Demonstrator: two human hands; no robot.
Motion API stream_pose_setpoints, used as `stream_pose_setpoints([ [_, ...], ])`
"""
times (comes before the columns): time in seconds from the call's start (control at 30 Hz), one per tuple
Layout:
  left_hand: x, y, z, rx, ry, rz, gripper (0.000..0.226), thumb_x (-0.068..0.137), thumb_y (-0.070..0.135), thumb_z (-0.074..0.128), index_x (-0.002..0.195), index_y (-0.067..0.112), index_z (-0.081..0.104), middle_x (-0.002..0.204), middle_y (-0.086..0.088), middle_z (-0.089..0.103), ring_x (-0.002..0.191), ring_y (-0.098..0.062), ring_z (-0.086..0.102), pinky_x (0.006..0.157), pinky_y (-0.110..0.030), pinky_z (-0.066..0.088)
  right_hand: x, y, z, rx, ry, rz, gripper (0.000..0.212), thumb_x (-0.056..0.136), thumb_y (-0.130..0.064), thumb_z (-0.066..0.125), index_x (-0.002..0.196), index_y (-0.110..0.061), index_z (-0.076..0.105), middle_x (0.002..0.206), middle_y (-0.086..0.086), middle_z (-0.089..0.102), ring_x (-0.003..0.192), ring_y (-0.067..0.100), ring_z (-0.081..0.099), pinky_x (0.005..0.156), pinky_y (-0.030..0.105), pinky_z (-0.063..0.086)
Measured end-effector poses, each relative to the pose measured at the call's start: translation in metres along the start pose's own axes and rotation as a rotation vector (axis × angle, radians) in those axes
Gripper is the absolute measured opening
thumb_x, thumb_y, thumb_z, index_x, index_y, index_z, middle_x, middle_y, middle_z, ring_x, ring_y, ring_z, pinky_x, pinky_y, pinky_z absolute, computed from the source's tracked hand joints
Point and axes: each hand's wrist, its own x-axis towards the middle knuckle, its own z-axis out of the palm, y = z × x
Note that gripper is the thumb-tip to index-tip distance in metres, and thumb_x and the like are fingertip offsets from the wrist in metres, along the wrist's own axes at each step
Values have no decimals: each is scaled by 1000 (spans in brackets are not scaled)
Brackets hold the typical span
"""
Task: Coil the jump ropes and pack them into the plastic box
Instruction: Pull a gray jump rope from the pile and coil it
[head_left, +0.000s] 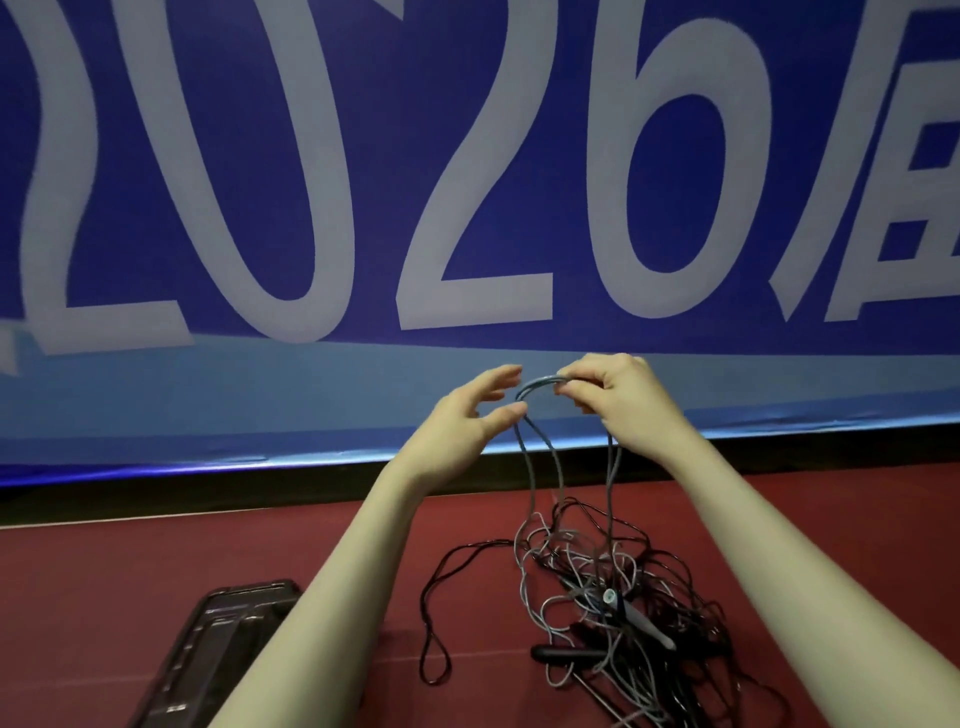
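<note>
My right hand (615, 395) pinches the top of a grey-blue jump rope (532, 467), whose strands hang down in loops to the floor. My left hand (470, 415) is beside it with fingers spread and straight, the thumb touching the hanging strand. Below lies a tangled pile of grey and black jump ropes (613, 587) on the red floor, with a grey handle (641, 623) and a black handle (566, 654) in it. A dark plastic box (218, 654) sits on the floor at lower left, partly hidden by my left forearm.
A large blue banner (467, 182) with white figures stands right behind the ropes, with a black strip along its foot. Red floor (104, 571) stretches left of the pile. A black rope loop (434, 623) trails toward the box.
</note>
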Motion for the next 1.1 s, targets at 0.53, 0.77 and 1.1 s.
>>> stream_pose_setpoints([
  [0.53,1,6,-18,-266,374,-37,31,100,15,47,73,17,61,63,7,44,58,-8,40,66,-25,38,-44,93,68,12,-749,313,12,95,-23,61,92,-14,67,81,-11,63,67,-4,57,68,13,41],
  [0.77,-1,-13,-22,-211,340,-139,28,101,21,46,82,15,65,73,5,47,62,-9,40,64,-20,37,-57,111,80,99,-607,410,24,98,-15,55,79,-14,68,70,-9,70,68,-3,64,77,20,50],
  [1.1,-9,-58,-34,-185,417,-308,19,96,11,52,82,17,64,72,-2,65,75,-15,62,78,-29,43,-2,56,5,144,-115,255,22,93,-4,59,72,-9,65,66,10,68,63,21,65,78,41,55],
])
